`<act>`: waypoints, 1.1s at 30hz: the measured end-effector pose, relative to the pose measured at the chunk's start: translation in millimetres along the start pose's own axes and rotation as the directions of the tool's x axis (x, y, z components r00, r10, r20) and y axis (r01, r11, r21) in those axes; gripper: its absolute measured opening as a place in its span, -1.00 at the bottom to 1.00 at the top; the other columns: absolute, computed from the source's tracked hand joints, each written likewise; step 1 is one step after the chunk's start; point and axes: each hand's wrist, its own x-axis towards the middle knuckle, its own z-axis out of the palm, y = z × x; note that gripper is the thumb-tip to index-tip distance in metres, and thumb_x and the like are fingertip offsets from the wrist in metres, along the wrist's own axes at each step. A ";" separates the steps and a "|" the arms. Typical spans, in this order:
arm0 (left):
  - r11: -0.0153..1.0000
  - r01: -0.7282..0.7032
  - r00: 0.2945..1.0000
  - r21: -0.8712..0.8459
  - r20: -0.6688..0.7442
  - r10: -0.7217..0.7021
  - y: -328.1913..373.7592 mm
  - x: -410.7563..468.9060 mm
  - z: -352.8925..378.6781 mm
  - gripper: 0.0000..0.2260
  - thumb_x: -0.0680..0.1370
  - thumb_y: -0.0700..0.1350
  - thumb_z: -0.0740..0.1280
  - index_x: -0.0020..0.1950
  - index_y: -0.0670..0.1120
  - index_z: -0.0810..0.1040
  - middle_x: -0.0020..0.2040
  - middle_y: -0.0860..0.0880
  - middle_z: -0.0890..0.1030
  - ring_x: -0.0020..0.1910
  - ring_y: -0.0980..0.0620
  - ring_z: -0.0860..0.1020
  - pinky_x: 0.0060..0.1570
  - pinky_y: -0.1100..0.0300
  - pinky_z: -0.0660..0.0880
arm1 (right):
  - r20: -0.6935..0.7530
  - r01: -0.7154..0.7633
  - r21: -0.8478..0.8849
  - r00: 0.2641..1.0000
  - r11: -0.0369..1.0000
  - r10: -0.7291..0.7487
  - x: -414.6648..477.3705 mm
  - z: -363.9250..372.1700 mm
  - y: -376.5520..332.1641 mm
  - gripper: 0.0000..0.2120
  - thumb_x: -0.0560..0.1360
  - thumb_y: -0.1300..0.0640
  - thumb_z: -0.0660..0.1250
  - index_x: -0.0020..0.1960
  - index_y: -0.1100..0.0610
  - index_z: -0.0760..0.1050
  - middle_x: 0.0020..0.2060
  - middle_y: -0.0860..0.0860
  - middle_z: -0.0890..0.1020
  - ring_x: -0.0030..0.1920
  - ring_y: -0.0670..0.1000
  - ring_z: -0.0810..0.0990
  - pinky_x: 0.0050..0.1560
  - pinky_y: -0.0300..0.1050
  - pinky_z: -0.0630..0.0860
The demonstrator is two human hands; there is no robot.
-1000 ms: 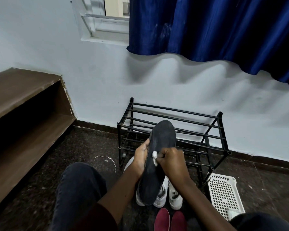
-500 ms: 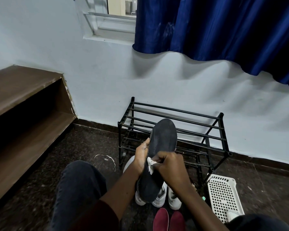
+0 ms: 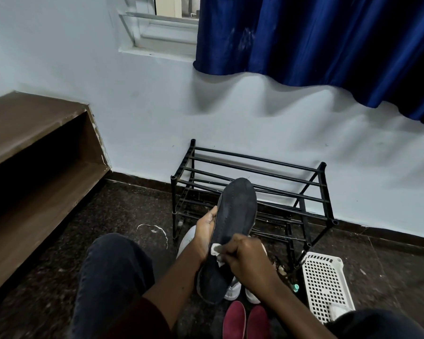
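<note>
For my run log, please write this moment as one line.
left hand: holds dark shoe | right hand: presses white cloth on shoe | behind: black rack

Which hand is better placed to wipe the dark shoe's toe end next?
Probably the right hand: it holds the white cloth against the shoe, while the left hand grips the shoe's side, steadying it.

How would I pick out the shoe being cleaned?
Below the blue curtain stands a black rack. Before it the left hand holds a dark shoe, sole up. Unlike the white shoes and red shoes on the floor, it is lifted.
</note>
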 end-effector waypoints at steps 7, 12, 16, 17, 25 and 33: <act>0.993 0.082 0.983 0.082 0.155 -0.094 -9.0 -14.6 -1.1 -0.69 0.49 -0.04 0.25 -0.22 -0.24 0.65 -0.29 -0.18 0.64 -0.31 -0.09 0.63 -0.27 0.18 0.58 | -0.170 -0.155 -0.171 0.977 0.973 0.126 72.7 -25.2 28.8 -0.88 0.39 0.29 0.36 -0.30 0.27 0.61 -0.36 0.20 0.60 -0.26 0.17 0.59 -0.22 -0.06 0.42; 0.998 0.042 0.997 0.041 0.062 -0.044 -1.1 -4.5 -6.0 -0.65 0.48 -0.08 0.18 -0.31 -0.23 0.66 -0.37 -0.15 0.63 -0.37 -0.03 0.63 -0.35 0.26 0.57 | -0.201 -0.120 -0.148 0.976 0.982 0.089 73.7 -19.9 13.4 -0.89 0.45 0.28 0.35 -0.15 0.26 0.65 -0.29 0.18 0.56 -0.19 0.12 0.56 -0.18 -0.17 0.33; 1.000 -0.025 0.996 0.010 0.087 0.024 5.7 -1.4 -10.8 -0.44 0.62 -0.15 0.05 -0.46 -0.20 0.66 -0.42 -0.12 0.64 -0.46 0.01 0.62 -0.49 0.30 0.53 | -0.036 0.000 -0.029 0.999 1.000 -0.001 18.9 -1.5 -4.8 -0.88 0.44 0.27 0.37 -0.24 0.23 0.65 -0.43 -0.08 0.41 -0.39 -0.17 0.47 -0.29 -0.38 0.29; 1.000 -0.024 0.995 -0.013 0.100 0.025 7.9 -7.7 -7.6 -0.38 0.65 -0.14 -0.01 -0.47 -0.18 0.66 -0.42 -0.11 0.64 -0.47 0.01 0.62 -0.49 0.30 0.53 | 0.011 0.010 0.011 1.000 1.000 -0.010 5.1 4.3 -7.3 -0.88 0.42 0.26 0.38 -0.26 0.19 0.66 -0.42 -0.10 0.42 -0.40 -0.18 0.45 -0.29 -0.39 0.30; 0.994 0.075 0.975 -0.079 0.216 -0.056 20.4 12.0 -23.7 -0.38 0.55 0.32 0.03 0.17 -0.16 0.58 0.06 -0.23 0.62 -0.05 -0.19 0.64 -0.07 -0.06 0.60 | -0.058 0.157 -0.112 0.985 0.981 -0.164 10.5 11.1 1.1 -0.89 0.18 0.28 0.38 -0.34 0.10 0.60 -0.45 0.00 0.50 -0.32 -0.09 0.43 -0.36 -0.35 0.20; 0.985 0.124 0.918 0.123 0.363 -0.161 12.5 1.7 -28.0 -0.47 0.43 0.20 0.38 0.18 -0.20 0.56 0.02 -0.22 0.62 -0.10 -0.17 0.61 -0.18 0.02 0.56 | -0.369 -0.160 -0.242 0.927 0.957 0.062 78.3 -29.2 20.8 -0.93 0.31 0.29 0.48 -0.32 0.24 0.61 -0.42 0.20 0.50 -0.36 0.21 0.53 -0.39 -0.14 0.39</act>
